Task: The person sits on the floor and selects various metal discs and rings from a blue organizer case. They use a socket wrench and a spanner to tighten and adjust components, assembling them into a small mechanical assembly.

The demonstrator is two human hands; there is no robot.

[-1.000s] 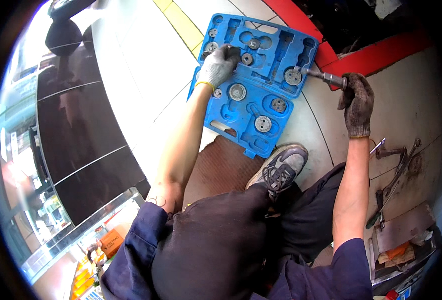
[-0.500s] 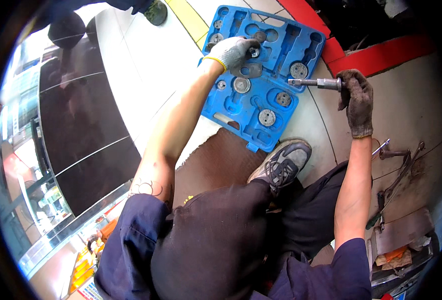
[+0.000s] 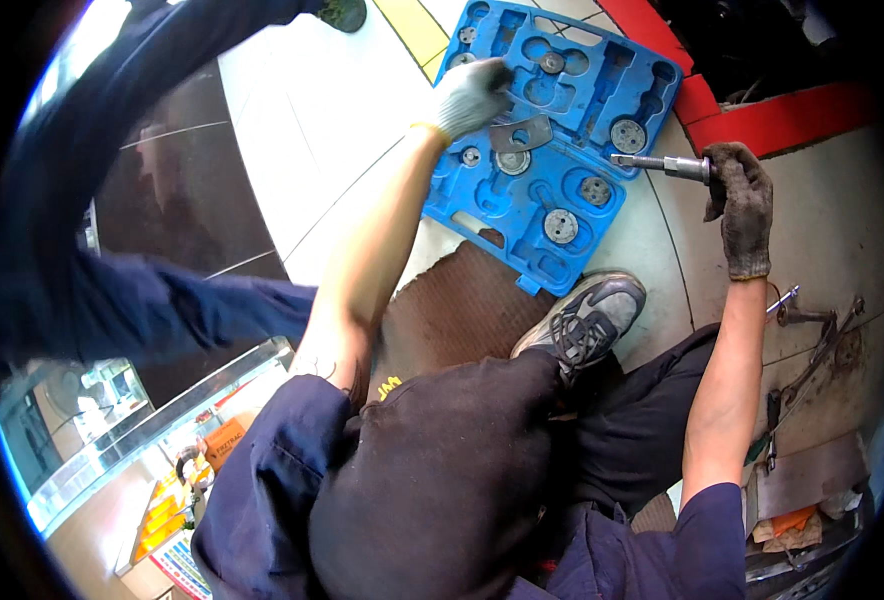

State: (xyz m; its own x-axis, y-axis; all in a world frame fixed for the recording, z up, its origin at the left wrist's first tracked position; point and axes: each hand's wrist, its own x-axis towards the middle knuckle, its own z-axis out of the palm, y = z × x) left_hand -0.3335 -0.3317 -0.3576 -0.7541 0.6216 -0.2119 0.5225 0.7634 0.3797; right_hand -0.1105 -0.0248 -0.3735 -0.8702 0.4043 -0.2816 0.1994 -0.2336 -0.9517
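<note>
A blue tool case (image 3: 482, 190) lies opened flat on the floor ahead, with several round metal discs in its moulded recesses. My left hand (image 3: 470, 98), in a pale glove with dark fingertips, is over the far half of the case, fingers curled together; whatever they hold is hidden. Below that hand, a flat grey metal plate (image 3: 522, 133) lies across the case's fold. My right hand (image 3: 742, 205), in a dirty brown glove, is closed around the thick end of a brake caliper wind-back tool (image 3: 677, 166). Its threaded shaft points left, above the case's right edge.
My shoe (image 3: 602, 310) stands near the case, beside a brown cardboard sheet (image 3: 452, 310). Hand tools (image 3: 812, 350) lie on the floor at right. A red border (image 3: 782, 110) runs along the far right. Another person's dark blue legs (image 3: 132, 300) reach in from the left.
The other person's legs have come in at left. My left hand has drawn back slightly from the recesses; a disc seen by its fingers is out of sight. My right hand still holds the tool.
</note>
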